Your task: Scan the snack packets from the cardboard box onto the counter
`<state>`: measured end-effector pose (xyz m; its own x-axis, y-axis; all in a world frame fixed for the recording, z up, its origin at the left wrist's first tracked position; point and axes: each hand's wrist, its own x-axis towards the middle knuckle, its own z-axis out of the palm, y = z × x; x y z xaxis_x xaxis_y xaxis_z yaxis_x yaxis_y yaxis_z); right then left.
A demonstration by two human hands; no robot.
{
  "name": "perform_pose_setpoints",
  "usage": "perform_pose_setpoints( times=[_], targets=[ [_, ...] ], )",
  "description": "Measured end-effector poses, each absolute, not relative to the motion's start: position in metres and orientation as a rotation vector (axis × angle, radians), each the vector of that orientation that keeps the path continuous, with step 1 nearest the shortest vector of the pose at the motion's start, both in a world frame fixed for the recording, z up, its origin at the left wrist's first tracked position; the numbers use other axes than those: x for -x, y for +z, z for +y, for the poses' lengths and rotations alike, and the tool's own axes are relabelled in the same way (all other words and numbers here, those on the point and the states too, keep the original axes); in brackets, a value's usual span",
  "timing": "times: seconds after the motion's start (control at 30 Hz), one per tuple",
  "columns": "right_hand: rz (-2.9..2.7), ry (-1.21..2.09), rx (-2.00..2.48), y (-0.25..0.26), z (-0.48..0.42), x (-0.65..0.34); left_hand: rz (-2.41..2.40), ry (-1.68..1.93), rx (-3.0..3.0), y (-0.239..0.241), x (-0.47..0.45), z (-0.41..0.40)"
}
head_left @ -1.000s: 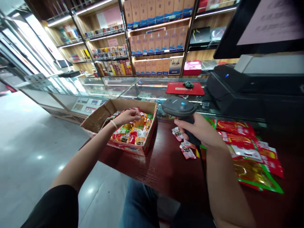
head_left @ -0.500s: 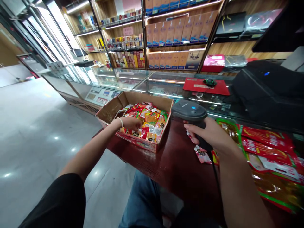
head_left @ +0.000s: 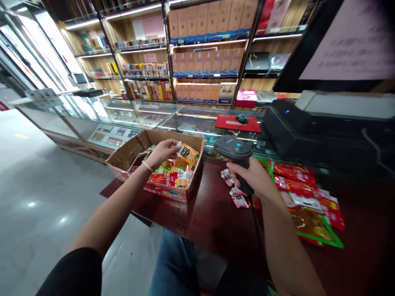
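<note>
My left hand (head_left: 165,153) pinches the corner of an orange snack packet (head_left: 189,153) with a dark label, held just above the open cardboard box (head_left: 168,196). Red, yellow and green snack packets (head_left: 163,179) fill that box. In my right hand (head_left: 254,176) is a dark barcode scanner (head_left: 233,147), gripped by its handle, with its head turned toward the box and a blue light on top. Small pink-and-white packets (head_left: 239,198) lie on the dark red tabletop beside the scanner's handle.
Larger red snack bags (head_left: 293,174) and a green-edged bag (head_left: 314,226) lie right of my right forearm. Behind are a glass counter (head_left: 166,117), a red mat (head_left: 225,122) with a mouse (head_left: 241,119), a black machine (head_left: 286,127) and a monitor (head_left: 345,45).
My left hand has risen out of the box contents with the orange packet between its fingers. My right hand still holds the scanner. The whole view has turned to the right.
</note>
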<state>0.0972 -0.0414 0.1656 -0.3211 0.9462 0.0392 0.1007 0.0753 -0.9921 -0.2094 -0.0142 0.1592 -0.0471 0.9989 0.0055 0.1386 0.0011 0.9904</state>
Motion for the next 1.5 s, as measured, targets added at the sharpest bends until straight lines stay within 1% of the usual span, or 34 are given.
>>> perform_pose_setpoints(
  times=[0.13, 0.23, 0.33, 0.47, 0.57, 0.7, 0.87, 0.97, 1.07, 1.17, 1.37, 1.5],
  targets=[
    [-1.473, 1.299, 1.070, 0.154, -0.052, -0.129, 1.198, 1.395, -1.289, 0.172, 0.148, -0.029],
    [-1.360, 1.238, 1.075, 0.138, -0.055, -0.164, 1.029, 1.518, -1.319, 0.166, 0.087, -0.041],
    [-1.316, 1.211, 1.077, 0.122, -0.054, -0.195, 0.835, 1.528, -1.147, 0.142, 0.027, -0.043],
    [-1.306, 1.189, 1.079, 0.105, -0.054, -0.218, 0.624, 1.373, -0.662, 0.094, -0.016, -0.023],
    [-1.318, 1.237, 1.086, 0.096, -0.056, -0.218, 0.535, 1.202, -0.449, 0.061, -0.015, -0.006],
    [-1.300, 1.249, 1.206, 0.085, -0.059, -0.206, 0.480, 1.105, -0.471, 0.038, -0.001, 0.004],
    [-1.341, 1.315, 1.292, 0.073, -0.063, -0.194, 0.561, 1.211, -0.450, 0.023, -0.001, 0.010],
    [-1.367, 1.292, 1.322, 0.070, -0.064, -0.191, 0.766, 1.258, -0.533, 0.014, -0.006, 0.012],
    [-1.374, 1.283, 1.325, 0.068, -0.064, -0.189, 0.957, 1.253, -0.713, 0.013, -0.005, 0.010],
    [-1.363, 1.286, 1.333, 0.067, -0.064, -0.188, 0.967, 1.282, -0.793, 0.019, 0.001, 0.006],
    [-1.399, 1.294, 1.353, 0.070, -0.064, -0.186, 0.781, 1.180, -0.530, 0.028, 0.011, 0.002],
    [-1.380, 1.289, 1.356, 0.066, -0.064, -0.187, 0.648, 1.241, -0.385, 0.025, 0.006, 0.006]
  ],
)
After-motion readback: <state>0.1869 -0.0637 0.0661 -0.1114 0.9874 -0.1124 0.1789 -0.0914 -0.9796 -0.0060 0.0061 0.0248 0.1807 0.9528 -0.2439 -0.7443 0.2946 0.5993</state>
